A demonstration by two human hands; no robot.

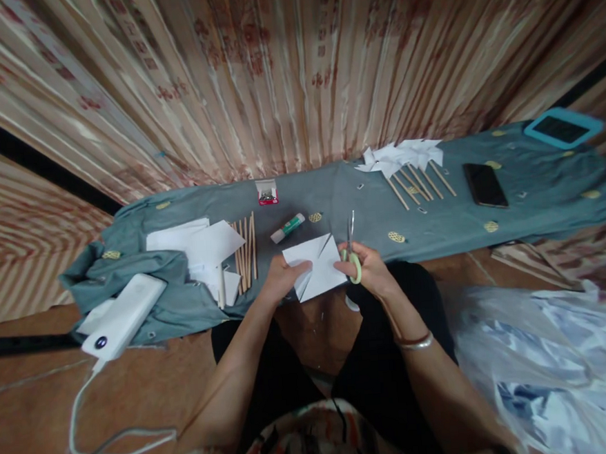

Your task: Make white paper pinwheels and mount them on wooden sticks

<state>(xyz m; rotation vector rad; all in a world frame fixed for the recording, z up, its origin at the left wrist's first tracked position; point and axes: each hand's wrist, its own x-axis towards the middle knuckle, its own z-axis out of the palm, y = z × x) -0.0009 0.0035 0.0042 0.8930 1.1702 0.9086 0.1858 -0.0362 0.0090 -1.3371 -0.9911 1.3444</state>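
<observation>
A white paper square (319, 274) with slits cut in from its corners is held over my lap. My left hand (284, 275) pinches its left side, thumb on top. My right hand (371, 269) has the green-handled scissors (354, 258) in its fingers, blades pointing away from me, and its thumb also touches the paper's right edge. A glue stick (288, 228) lies just beyond the paper. To the left are several wooden sticks (246, 252) and a pile of white paper (200, 244). Finished paper pinwheels (404, 156) on sticks lie at the back right.
A small red box (267, 192) with metal bits stands at the back of the grey-green cloth (326, 191). A black phone (485, 185) and a blue-framed tablet (563, 128) lie right; a white power bank (125, 315) with a cable sits left. A plastic bag (546, 369) is on the floor.
</observation>
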